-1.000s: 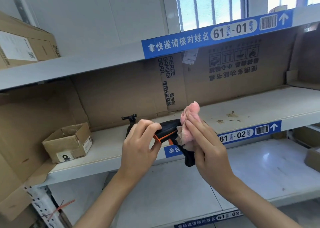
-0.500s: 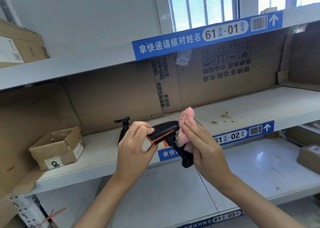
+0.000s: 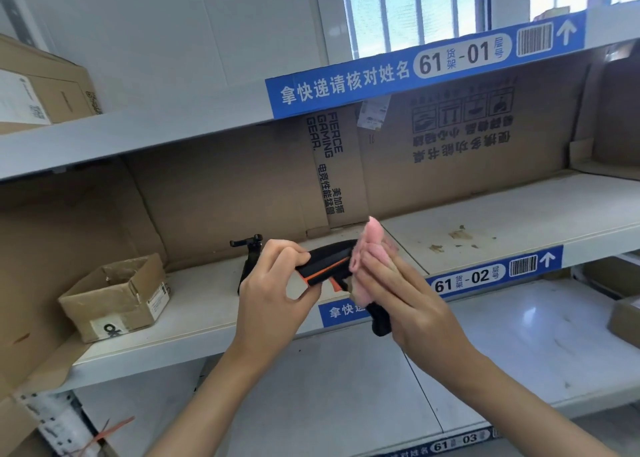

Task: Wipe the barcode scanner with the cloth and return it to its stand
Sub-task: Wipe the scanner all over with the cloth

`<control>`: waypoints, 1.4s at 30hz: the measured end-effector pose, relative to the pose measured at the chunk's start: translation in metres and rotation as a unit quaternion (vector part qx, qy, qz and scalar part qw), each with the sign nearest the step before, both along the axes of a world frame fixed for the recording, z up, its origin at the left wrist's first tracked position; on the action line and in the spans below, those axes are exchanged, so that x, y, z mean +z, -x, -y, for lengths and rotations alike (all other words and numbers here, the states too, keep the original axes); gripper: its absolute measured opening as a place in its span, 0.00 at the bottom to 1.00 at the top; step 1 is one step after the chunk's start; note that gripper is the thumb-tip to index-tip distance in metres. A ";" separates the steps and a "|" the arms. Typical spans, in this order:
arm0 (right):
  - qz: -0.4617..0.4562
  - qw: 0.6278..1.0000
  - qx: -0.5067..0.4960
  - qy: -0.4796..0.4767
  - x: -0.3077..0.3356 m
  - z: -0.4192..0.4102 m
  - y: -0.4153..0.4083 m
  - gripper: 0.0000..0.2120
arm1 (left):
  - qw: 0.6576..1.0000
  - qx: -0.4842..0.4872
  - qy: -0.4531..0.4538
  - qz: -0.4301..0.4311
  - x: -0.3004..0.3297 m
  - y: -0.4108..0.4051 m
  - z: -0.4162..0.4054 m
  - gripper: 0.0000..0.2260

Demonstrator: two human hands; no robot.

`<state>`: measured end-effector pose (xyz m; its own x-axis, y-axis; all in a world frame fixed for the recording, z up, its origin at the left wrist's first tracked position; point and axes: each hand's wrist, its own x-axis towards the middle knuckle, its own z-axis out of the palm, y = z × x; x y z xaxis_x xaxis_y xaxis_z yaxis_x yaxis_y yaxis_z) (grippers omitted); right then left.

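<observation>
Right now the left hand (image 3: 273,293) pinches the head end of the barcode scanner (image 3: 327,264) between thumb and curled fingers, holding it in the air in front of the middle shelf (image 3: 214,321), while the right hand (image 3: 405,300) presses the pink cloth (image 3: 369,248) against the scanner's rear and the top of its grip. The right fingers lie fairly straight over the cloth, with the thumb hidden behind it, so whether they clamp it or only push it flat cannot be told for certain. The scanner's black handle sticks out below the right palm, and its orange trigger shows between the two hands. Judging by its look, the scanner is a light, rigid plastic shell, smooth enough to slip if pinched only at the nose; the handle would give a surer hold for carrying it back. The cloth is soft and limp and will bunch up under the fingers, so it needs pressure from behind to wipe anything. Just beyond the left hand, a small black stand (image 3: 250,259) waits upright on the shelf, partly hidden by the knuckles; farther out past the left hand sits an open cardboard box (image 3: 114,297). Compared with a second ago, both hands and the scanner sit a little lower against the shelf edge, the grip looks the same, and the cloth has shifted only slightly along the scanner's back.
</observation>
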<state>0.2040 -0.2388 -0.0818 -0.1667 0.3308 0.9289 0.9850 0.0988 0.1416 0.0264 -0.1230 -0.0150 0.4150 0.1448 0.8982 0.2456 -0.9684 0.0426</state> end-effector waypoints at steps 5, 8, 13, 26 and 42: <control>0.029 0.998 -0.011 0.062 -0.008 0.008 -0.011 0.30 | 1.000 0.016 0.006 -0.012 0.001 0.002 -0.008 0.15; -0.009 0.999 0.027 0.017 0.005 0.006 -0.006 0.24 | 1.000 0.022 0.014 -0.007 0.002 -0.004 -0.006 0.15; 0.020 0.999 0.015 0.023 0.020 -0.010 0.008 0.23 | 1.000 0.003 0.017 0.008 0.006 -0.015 -0.004 0.15; -0.006 0.988 0.058 0.144 -0.008 0.030 -0.030 0.28 | 0.999 0.028 0.019 0.018 0.007 -0.019 -0.019 0.17; -0.021 0.981 -0.003 0.195 -0.023 0.031 -0.032 0.39 | 0.997 0.069 0.024 -0.019 0.006 -0.030 -0.020 0.18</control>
<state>0.2355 -0.2696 -0.1049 -0.1268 0.6636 0.7373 0.9900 0.1307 0.0527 0.0564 -0.1029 -0.0089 0.4221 0.2457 0.8726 0.3793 -0.9221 0.0762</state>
